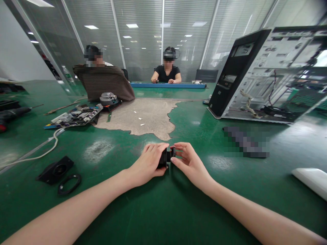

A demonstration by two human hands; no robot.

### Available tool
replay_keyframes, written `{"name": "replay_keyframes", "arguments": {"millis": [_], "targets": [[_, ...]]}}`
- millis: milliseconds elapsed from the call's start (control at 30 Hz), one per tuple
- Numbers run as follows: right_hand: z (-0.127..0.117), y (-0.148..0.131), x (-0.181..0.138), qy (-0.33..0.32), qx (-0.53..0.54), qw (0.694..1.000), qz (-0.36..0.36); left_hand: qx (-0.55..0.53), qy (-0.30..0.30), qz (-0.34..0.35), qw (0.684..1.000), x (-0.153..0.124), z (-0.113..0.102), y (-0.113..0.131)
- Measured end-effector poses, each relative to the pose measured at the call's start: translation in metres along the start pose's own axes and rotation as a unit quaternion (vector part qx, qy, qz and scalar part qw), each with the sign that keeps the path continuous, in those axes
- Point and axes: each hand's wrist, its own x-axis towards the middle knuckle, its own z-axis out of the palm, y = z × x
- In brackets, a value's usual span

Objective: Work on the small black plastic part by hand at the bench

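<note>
My left hand (150,160) is wrapped over a small black block (162,159) just above the green table, its fingers across the top and the thumb below. At the block's right side is a black disc-like end piece (173,153) on a narrower neck. The thumb and fingers of my right hand (187,160) close around that end piece. Much of the block lies hidden under my left palm, so its exact kind does not show. To the left, a black square part with a round opening (58,169) lies beside a black ring (69,184).
A circuit board (76,115) and a pale cable (55,137) lie left. An opened computer case (240,75) stands right, near a blurred dark object (244,142) and a white object (311,180). Brown sheet (153,115) covers the middle back. Two people (168,69) sit opposite.
</note>
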Motion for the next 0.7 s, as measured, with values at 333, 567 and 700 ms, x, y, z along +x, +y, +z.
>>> {"name": "replay_keyframes", "arguments": {"millis": [333,567,700], "targets": [[0.000,-0.002,0.012,-0.055,0.025,0.996,0.059,0.003,0.001,0.010,1.000,-0.001,0.001,0.002],[0.002,-0.001,0.008,-0.044,0.026,0.998,0.049,0.003,0.011,0.000,1.000,-0.001,0.004,0.001],[0.002,-0.002,0.006,-0.035,0.022,0.998,0.038,0.002,0.009,-0.003,1.000,-0.001,0.003,0.001]]}}
